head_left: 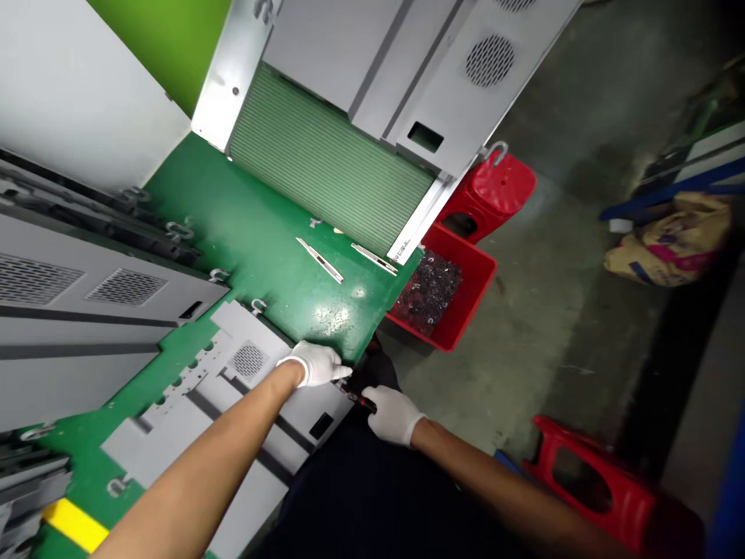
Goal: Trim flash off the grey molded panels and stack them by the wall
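Observation:
A light grey panel (pixel 291 423) with a round vent grille lies on the green worktop near me. My left hand (pixel 317 363), in a white glove, is closed on the panel's near right corner, its index finger pointing along the edge. My right hand (pixel 394 415), also gloved, is closed around a tool (pixel 352 397) with a red and black handle and a narrow metal front. That tool points at the corner beside my left fingertips. Whether its tip touches the panel is hard to make out. A hook-shaped clip (pixel 258 306) sits at the panel's far corner.
Two thin blade-like strips (pixel 321 261) (pixel 375 259) lie on the green worktop (pixel 256 225). Ahead, a ribbed green belt (pixel 326 155) carries another grey panel (pixel 431 85). Several panels (pixel 75 310) stand left. A red bin (pixel 474 291) of dark scraps and red stools (pixel 504 186) stand right.

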Tool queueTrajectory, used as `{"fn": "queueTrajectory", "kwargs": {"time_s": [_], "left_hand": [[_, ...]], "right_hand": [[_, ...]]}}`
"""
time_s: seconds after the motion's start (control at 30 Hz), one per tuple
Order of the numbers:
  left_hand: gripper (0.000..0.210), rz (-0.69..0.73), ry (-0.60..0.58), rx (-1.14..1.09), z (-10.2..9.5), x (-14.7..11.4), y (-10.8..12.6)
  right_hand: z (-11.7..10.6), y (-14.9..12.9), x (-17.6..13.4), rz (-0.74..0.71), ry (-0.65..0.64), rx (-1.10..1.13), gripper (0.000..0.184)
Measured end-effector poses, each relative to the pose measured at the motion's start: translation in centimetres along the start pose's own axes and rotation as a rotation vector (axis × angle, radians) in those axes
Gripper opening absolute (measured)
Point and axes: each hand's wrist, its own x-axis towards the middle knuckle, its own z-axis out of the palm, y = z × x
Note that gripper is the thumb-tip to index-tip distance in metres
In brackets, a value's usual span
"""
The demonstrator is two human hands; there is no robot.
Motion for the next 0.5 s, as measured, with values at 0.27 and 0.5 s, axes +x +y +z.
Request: {"fn": "queueTrajectory", "kwargs": {"time_s": [0.27,0.5], "left_hand": [[0.060,-0.018,-0.033,-0.010,-0.66,-0.06,0.59],[0.061,0.020,0.033,-0.049,0.06,0.01,0.29]], "right_hand": [[0.40,-0.03,0.29,0.010,-0.001,-0.008,0.024],[-0.02,-0.64,0.30,0.031,0.077,-0.123,0.023]]}}
